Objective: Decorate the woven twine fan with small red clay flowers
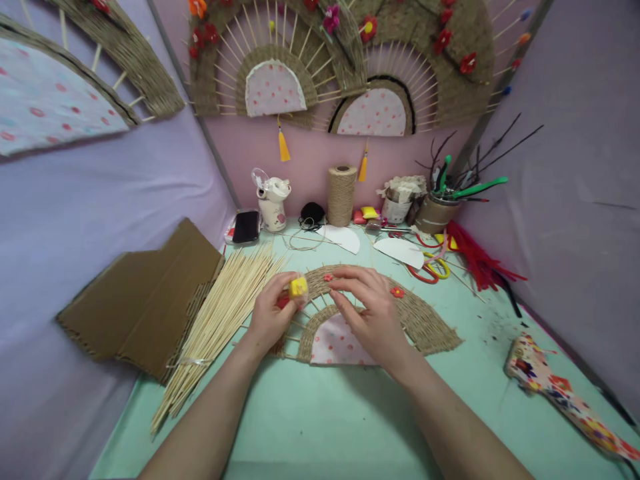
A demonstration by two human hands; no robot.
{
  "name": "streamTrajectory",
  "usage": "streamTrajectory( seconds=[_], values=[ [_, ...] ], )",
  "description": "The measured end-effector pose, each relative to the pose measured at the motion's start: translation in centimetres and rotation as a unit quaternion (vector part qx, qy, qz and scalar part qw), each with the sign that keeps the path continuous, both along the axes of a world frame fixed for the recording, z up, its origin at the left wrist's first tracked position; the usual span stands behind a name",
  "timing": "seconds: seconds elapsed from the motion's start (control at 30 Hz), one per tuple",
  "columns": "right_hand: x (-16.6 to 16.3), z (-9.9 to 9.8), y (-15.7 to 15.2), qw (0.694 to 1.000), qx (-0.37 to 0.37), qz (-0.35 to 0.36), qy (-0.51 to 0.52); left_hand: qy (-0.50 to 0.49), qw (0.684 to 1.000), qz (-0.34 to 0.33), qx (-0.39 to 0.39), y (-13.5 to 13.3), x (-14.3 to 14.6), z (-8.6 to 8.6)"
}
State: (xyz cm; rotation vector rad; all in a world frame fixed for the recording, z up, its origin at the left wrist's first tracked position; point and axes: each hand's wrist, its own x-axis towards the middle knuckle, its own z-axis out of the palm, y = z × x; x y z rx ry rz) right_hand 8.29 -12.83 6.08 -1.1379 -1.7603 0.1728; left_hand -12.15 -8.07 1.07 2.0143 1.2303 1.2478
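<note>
A half-round fan of woven jute [425, 320] with skewer spokes and a dotted pink centre [333, 347] lies on the mint table. Small red flowers [397, 291] sit on its weave. My left hand [270, 313] is closed round a small clear bottle with a yellow cap [299, 287], held over the fan's left part, with something red under the fingers. My right hand [370, 310] rests on the fan's middle, fingers spread and bent, fingertips near a red flower [328, 277].
A bundle of bamboo skewers [220, 320] and folded cardboard [145, 300] lie left. At the back stand a jute spool [342, 195], a white mug [273, 203], a phone [246, 227], a tool tin [436, 212], scissors [430, 270] and red strips [477, 263]. A patterned cloth [550, 387] lies right.
</note>
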Motion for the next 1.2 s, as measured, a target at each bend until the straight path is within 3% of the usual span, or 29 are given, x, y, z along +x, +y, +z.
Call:
streamTrajectory(
  seconds=[0.23, 0.47, 0.7, 0.8, 0.97, 1.2],
  values=[
    [-0.5, -2.5, -0.3, 0.995, -0.07, 0.014, 0.072, 0.111, 0.987, -0.034, 0.108, -0.9, 0.8, 0.4],
    [-0.4, -2.3, -0.5, 0.966, -0.198, 0.042, 0.162, 0.133, 0.978, -0.06, 0.146, -1.5, 1.6, 0.5],
    [-0.6, -2.3, -0.5, 0.955, -0.227, 0.043, 0.188, 0.141, 0.974, -0.051, 0.169, -1.5, 1.3, 0.5],
    [-0.7, -2.7, -0.7, 0.962, -0.209, 0.02, 0.172, 0.138, 0.974, -0.051, 0.171, -1.6, 1.4, 0.7],
    [-0.7, -3.3, -0.7, 0.992, -0.114, -0.037, 0.041, 0.119, 0.98, -0.069, 0.142, -1.8, 1.9, 0.5],
    [-0.4, -3.4, -0.5, 0.999, -0.012, -0.043, -0.002, 0.097, 0.989, -0.067, 0.085, -1.9, 2.4, 0.2]
  ],
)
